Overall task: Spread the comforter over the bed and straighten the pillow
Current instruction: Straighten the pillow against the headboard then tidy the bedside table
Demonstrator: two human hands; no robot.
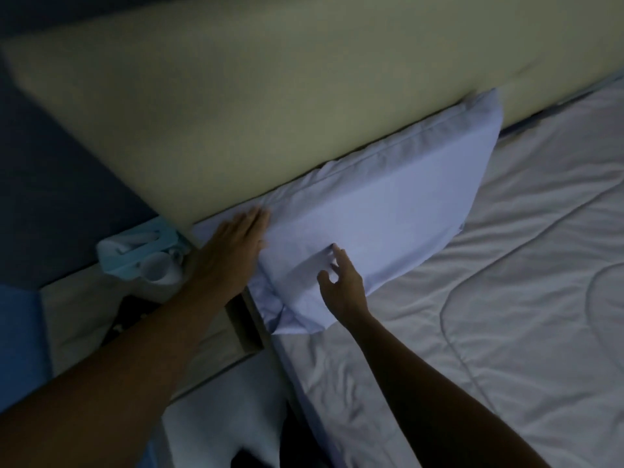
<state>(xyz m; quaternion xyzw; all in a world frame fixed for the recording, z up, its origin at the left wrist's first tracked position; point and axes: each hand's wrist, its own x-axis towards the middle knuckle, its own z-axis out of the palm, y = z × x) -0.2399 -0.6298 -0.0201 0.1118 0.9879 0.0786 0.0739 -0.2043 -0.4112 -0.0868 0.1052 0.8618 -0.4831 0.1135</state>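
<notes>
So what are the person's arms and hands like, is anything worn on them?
Both are bare. The left hand and right hand show no gloves, rings or watch that I can make out, and both forearms are uncovered, no sleeves in view. The dim, blurry picture hides finer detail.

No lettering, label, brand or number can be read anywhere in the dim bedroom scene (the light is low and every surface shown is plain).
</notes>
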